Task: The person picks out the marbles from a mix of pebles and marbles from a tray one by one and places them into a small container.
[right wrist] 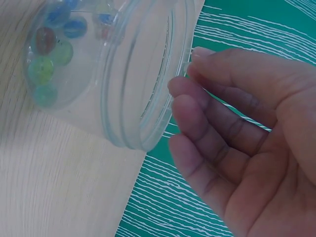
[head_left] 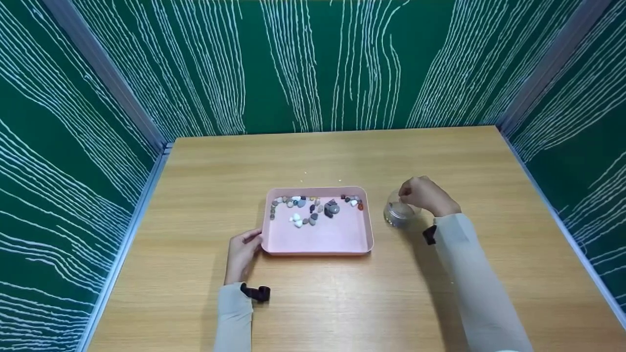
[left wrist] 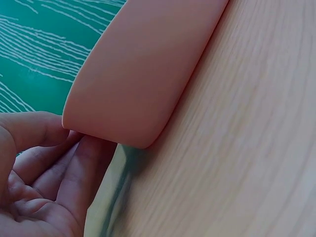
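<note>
My left hand (head_left: 243, 252) is at the front left corner of a pink tray (head_left: 318, 242). In the left wrist view its thumb touches the rim and the other fingers lie against the wall, their tips partly hidden. Small pebbles in white, grey, brown and other colours lie in the tray, some lined along its back edge, others in a curved row. My right hand (head_left: 424, 194) hovers at the mouth of a clear jar (head_left: 398, 214), fingers loosely bent. The right wrist view shows coloured glass marbles (right wrist: 45, 69) in the jar and nothing visible between the fingertips.
The wooden table (head_left: 323, 308) carries the tray and the jar, which stands to the tray's right. A few tiny white bits lie behind the tray. Green panels (head_left: 337, 63) with white wavy lines close off the back and both sides.
</note>
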### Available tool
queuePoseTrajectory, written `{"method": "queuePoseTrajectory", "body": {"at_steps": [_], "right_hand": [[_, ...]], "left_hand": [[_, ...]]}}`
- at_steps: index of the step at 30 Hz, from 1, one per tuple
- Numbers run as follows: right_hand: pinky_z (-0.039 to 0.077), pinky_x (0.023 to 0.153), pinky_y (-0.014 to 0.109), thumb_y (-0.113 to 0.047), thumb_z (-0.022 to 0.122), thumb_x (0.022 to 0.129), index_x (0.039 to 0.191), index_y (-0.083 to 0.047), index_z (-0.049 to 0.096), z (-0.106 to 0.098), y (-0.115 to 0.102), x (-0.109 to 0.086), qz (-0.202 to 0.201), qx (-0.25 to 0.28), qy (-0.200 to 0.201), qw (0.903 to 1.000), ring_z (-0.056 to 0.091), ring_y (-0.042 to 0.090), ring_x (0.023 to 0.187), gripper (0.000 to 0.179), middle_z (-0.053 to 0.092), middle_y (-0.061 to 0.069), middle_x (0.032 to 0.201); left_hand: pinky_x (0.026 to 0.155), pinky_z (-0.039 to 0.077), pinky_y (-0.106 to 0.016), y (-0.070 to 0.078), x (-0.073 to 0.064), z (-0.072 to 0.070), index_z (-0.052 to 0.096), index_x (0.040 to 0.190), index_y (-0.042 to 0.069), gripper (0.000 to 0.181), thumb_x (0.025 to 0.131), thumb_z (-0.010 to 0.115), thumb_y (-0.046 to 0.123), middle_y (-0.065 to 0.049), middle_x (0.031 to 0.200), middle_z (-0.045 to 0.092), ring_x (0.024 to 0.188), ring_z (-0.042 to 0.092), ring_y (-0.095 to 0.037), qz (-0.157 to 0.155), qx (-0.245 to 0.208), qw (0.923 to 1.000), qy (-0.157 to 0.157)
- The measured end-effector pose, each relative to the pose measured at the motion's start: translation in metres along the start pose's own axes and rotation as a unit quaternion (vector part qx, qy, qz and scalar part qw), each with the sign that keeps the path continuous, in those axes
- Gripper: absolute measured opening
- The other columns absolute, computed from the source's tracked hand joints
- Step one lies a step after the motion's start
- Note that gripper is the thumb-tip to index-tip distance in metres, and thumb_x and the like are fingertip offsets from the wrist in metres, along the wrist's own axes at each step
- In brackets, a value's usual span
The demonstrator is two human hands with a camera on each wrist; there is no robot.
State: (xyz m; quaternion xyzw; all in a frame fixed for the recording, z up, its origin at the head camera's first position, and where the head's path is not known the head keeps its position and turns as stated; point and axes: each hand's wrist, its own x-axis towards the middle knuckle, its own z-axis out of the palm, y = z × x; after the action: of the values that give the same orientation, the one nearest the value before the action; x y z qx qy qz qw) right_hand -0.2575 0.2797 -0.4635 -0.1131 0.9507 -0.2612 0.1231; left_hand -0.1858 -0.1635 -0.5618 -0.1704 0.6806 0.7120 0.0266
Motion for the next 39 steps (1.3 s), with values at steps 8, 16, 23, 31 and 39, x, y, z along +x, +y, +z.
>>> {"method": "queuePoseTrajectory", "body": {"at_steps": [8, 16, 23, 31, 39], "right_hand": [[0.057, 0.077, 0.045, -0.004, 0.061, 0.088, 0.105, 0.005, 0.07, 0.0, -0.001, 0.0, 0.005, 0.0, -0.003, 1.0, 0.065, 0.028, 0.088, 0.022, 0.069, 0.024, 0.107], [0.054, 0.085, 0.052, -0.007, 0.059, 0.09, 0.106, 0.006, 0.069, 0.0, -0.005, 0.0, 0.013, -0.002, -0.003, 0.9999, 0.065, 0.035, 0.097, 0.022, 0.068, 0.025, 0.109], [0.054, 0.086, 0.051, -0.009, 0.06, 0.091, 0.106, 0.003, 0.07, 0.0, -0.008, 0.004, 0.021, -0.003, -0.006, 0.9997, 0.065, 0.032, 0.096, 0.022, 0.069, 0.022, 0.108], [0.053, 0.089, 0.052, -0.01, 0.06, 0.092, 0.111, 0.001, 0.069, 0.002, -0.014, 0.009, 0.035, 0.006, -0.012, 0.9993, 0.065, 0.033, 0.099, 0.023, 0.067, 0.022, 0.113], [0.055, 0.088, 0.048, -0.012, 0.061, 0.092, 0.111, -0.001, 0.069, 0.005, -0.027, 0.016, 0.03, 0.019, -0.003, 0.9994, 0.065, 0.029, 0.094, 0.024, 0.068, 0.02, 0.112]], "left_hand": [[0.069, 0.052, -0.016, -0.001, 0.001, -0.001, 0.06, 0.117, -0.014, 0.03, 0.088, 0.056, -0.006, -0.025, 0.114, 0.066, 0.082, 0.061, -0.009, 0.011, 0.005, 0.9999, -0.004], [0.07, 0.052, -0.015, -0.002, 0.0, -0.003, 0.061, 0.118, -0.013, 0.032, 0.088, 0.058, -0.004, -0.027, 0.118, 0.064, 0.085, 0.061, -0.009, 0.005, 0.01, 0.9999, -0.007], [0.069, 0.052, -0.015, -0.002, 0.001, -0.002, 0.06, 0.118, -0.014, 0.032, 0.087, 0.057, -0.005, -0.026, 0.115, 0.065, 0.082, 0.061, -0.008, 0.011, 0.002, 0.9999, -0.008], [0.07, 0.053, -0.016, -0.002, 0.002, -0.001, 0.062, 0.117, -0.012, 0.03, 0.088, 0.056, -0.006, -0.026, 0.116, 0.065, 0.085, 0.062, -0.01, 0.005, 0.007, 1.0, 0.004], [0.071, 0.053, -0.017, -0.001, 0.002, -0.001, 0.062, 0.117, -0.012, 0.03, 0.088, 0.056, -0.006, -0.026, 0.118, 0.064, 0.086, 0.062, -0.01, 0.0, 0.007, 1.0, 0.003]]}}
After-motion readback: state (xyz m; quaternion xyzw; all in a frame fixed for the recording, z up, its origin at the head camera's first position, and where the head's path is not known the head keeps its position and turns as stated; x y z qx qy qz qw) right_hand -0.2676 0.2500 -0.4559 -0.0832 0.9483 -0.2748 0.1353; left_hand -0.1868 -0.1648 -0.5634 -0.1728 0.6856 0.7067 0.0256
